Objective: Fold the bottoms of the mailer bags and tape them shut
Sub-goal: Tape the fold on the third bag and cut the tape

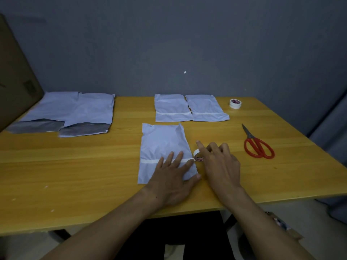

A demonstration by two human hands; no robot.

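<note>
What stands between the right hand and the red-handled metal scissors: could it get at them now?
Probably yes. Only bare yellow wooden tabletop lies between the right hand and the red-handled metal scissors. It holds a small white tape roll, though, which it would set down first.

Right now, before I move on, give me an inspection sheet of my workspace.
Surface: wooden table, with pale scraps near its left front edge.
Job's things: mailer bag in front, tape strip across its fold, joined to the tape roll; two taped bags behind it; two open bags at left, untaped.
Clutter: spare tape roll at back right; red scissors lying closed at right.
Hands: left hand flat on the bag, fingers pressing the strip; right hand grips the tape roll.
Cables: nothing seen.
Surroundings: grey wall; cardboard box at left.
</note>
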